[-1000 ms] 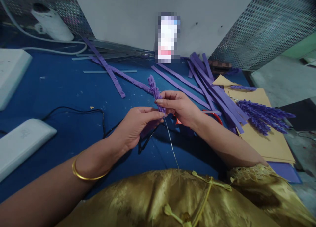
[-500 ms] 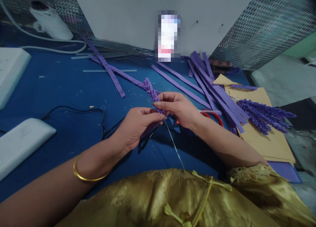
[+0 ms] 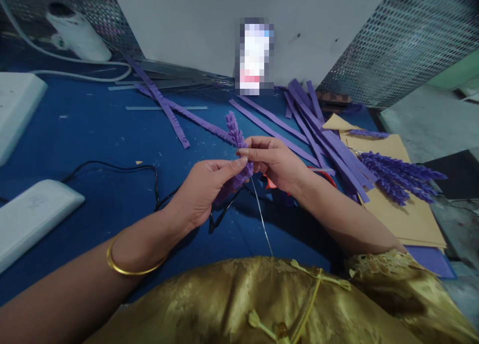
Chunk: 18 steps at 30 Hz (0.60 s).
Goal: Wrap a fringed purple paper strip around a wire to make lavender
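Observation:
Between both hands is a purple paper flower spike [image 3: 235, 128], its ruffled tip pointing up and away from me. My left hand [image 3: 215, 184] pinches its lower part between thumb and fingers. With thumb and forefinger, my right hand [image 3: 275, 159] grips the spike just above that. A thin wire stem [image 3: 261, 212] runs from the spike down toward my lap. A fringed purple paper strip [image 3: 202, 122] trails from the spike to the upper left. More purple paper shows partly under my left palm. The fingertips hide the middle of the spike.
Purple paper strips [image 3: 329, 134] and finished purple flower spikes [image 3: 396, 172] on brown paper [image 3: 404, 219] lie to the right. Red-handled scissors [image 3: 270, 182] are partly behind my right hand. White devices [image 3: 37, 214], a black cable [image 3: 112, 163] and a blurred phone [image 3: 254, 57] surround the blue table [image 3: 101, 134].
The flower spike has turned more upright and its tip has shifted slightly right. My left thumb has moved up along it, and the wire's lower end has swung left.

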Motion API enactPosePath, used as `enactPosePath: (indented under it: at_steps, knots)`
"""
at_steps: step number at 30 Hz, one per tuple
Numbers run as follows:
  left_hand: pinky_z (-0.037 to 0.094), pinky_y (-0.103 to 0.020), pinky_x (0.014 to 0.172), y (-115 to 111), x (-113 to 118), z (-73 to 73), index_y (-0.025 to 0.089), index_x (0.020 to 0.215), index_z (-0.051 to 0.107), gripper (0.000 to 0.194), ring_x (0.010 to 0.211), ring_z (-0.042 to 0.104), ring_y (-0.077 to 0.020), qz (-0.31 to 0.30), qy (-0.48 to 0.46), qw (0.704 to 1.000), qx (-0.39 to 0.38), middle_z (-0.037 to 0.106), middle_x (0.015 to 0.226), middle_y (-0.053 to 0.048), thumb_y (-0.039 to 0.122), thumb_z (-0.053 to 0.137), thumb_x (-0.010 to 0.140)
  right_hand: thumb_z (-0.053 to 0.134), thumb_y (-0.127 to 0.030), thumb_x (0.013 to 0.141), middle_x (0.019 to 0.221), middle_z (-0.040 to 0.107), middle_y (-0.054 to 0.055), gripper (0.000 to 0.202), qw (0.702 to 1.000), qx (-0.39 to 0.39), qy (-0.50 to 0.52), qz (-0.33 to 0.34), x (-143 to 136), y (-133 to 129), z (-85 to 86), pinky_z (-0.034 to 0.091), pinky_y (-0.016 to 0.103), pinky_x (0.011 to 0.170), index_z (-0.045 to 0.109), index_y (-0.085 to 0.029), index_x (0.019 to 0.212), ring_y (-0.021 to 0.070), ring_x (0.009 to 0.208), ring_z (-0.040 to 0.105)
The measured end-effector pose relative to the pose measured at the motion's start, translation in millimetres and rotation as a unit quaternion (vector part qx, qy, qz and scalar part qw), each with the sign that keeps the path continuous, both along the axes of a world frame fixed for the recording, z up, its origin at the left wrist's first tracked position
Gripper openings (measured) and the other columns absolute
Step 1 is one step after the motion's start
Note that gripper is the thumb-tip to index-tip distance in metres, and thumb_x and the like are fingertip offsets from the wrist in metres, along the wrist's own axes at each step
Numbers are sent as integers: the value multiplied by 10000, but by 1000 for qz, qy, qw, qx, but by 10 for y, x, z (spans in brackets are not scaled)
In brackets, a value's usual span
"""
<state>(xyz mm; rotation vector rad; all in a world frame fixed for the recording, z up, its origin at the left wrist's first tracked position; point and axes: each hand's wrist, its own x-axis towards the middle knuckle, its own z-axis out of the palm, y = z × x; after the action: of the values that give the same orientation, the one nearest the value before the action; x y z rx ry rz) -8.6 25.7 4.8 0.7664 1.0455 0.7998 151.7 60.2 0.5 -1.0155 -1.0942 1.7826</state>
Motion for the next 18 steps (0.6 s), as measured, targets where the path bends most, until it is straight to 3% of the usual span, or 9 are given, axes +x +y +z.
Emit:
enactPosePath:
  at_steps: [8,15,18]
  knots:
    - [401,-235,560,25,-18,5,159,721,781,227,583,549,-110,18,15,1000,19,712,683,-36,356,866,650,865,-304,684,690,576,-48,268,1000,2,10,10,20,3,-13,378,196,508,646,-171,760,49,551,478]
    - [461,-244,644,43,-36,41,157,684,773,217,621,582,-119,49,-56,997,16,708,676,-32,337,885,636,823,-265,726,934,711,22,263,996,18,60,64,48,43,-2,457,208,572,729,-182,957,72,624,532]
    - [467,-246,668,40,-42,43,150,695,775,235,648,592,-124,36,-63,997,18,702,678,-35,345,892,634,842,-246,706,892,711,13,253,997,15,61,55,51,51,-15,447,199,545,724,-181,920,68,604,530]
